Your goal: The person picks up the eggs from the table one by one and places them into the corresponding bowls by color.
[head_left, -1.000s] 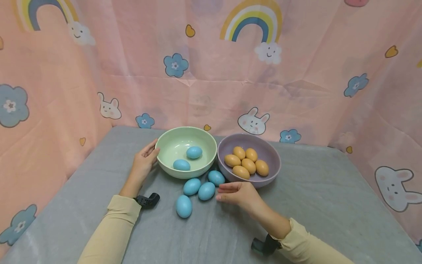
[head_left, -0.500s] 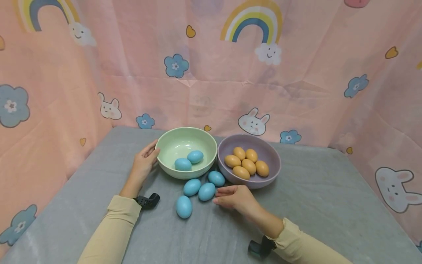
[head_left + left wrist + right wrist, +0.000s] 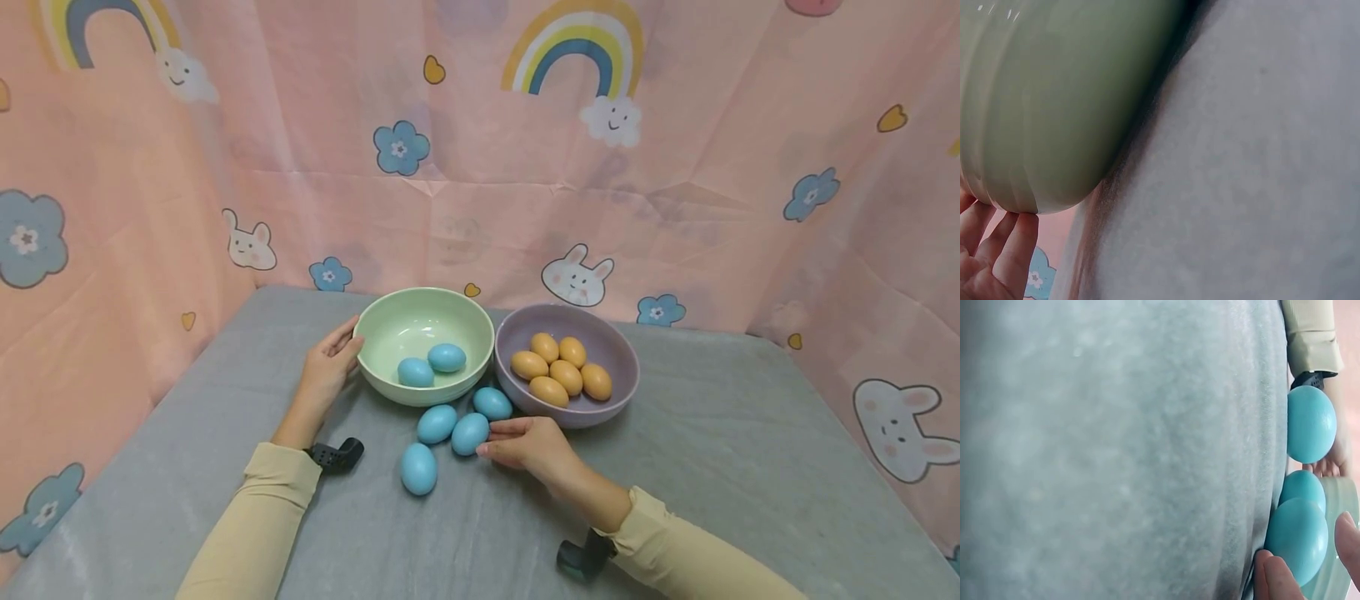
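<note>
My left hand (image 3: 327, 364) rests its fingertips against the outer left side of a light green bowl (image 3: 382, 321). In the left wrist view, straight fingers (image 3: 1016, 250) touch the wall of the green bowl (image 3: 1054, 112). Two blue eggs (image 3: 447, 357) lie inside that bowl. Several more blue eggs lie on the cloth in front of it. At the nearest of these, a blue egg (image 3: 470, 434), is my right hand (image 3: 536, 450), fingers and thumb spread at its right side. In the right wrist view the thumb (image 3: 1349, 540) stands off from this egg (image 3: 1299, 540).
A purple bowl (image 3: 626, 379) holding several yellow-orange eggs (image 3: 566, 377) stands right beside the green one. Another blue egg (image 3: 418, 469) lies nearer on the grey cloth-covered table (image 3: 735, 450). A pink patterned curtain (image 3: 480, 200) hangs behind and at the sides.
My right hand has moved slightly left and closer to the blue egg. Inside the green bowl, one egg has rolled forward to the other. The left hand has stayed put.
</note>
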Motion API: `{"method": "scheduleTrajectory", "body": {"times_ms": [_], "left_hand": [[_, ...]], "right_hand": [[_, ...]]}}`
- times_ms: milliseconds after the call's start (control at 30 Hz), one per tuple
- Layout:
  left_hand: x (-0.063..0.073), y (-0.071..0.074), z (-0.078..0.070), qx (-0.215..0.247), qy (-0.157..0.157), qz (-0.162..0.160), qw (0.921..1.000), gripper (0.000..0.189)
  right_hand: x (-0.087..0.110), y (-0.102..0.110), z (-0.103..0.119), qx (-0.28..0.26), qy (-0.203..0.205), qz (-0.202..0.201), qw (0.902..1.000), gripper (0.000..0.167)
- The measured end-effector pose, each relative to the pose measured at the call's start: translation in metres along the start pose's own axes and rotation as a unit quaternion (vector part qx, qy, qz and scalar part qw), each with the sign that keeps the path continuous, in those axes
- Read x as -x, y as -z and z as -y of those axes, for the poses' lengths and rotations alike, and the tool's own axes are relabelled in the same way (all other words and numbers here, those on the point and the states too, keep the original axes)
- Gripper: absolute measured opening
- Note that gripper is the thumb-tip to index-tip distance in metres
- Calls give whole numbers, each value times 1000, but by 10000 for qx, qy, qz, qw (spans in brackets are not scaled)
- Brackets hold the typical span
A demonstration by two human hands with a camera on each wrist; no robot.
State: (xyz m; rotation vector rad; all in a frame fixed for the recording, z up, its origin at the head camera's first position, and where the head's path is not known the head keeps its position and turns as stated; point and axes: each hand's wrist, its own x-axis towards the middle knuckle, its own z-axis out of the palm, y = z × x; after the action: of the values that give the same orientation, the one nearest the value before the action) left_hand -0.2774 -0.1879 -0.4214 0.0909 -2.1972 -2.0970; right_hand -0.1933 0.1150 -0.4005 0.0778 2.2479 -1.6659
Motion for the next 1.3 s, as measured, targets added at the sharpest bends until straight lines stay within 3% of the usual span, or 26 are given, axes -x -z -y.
{"method": "scheduleTrajectory", "body": {"times_ms": [267,800,967,1300], "left_hand": [[2,0,-3,66,7,11,10000,53],[0,-2,-2,-21,109,-94,9999,54],[-1,-2,1,-37,190,-91,9998,54],[0,0,-2,-28,102,-43,9999,53]], "right_hand": [[-3,-6,2,-165,50,-52,9998,45],[-8,-21,6,620,334,-521,9962,45],[-4,-18,8,534,292,-517,9968,43],[1,-3,48,372,766,-350,9958,44]]}}
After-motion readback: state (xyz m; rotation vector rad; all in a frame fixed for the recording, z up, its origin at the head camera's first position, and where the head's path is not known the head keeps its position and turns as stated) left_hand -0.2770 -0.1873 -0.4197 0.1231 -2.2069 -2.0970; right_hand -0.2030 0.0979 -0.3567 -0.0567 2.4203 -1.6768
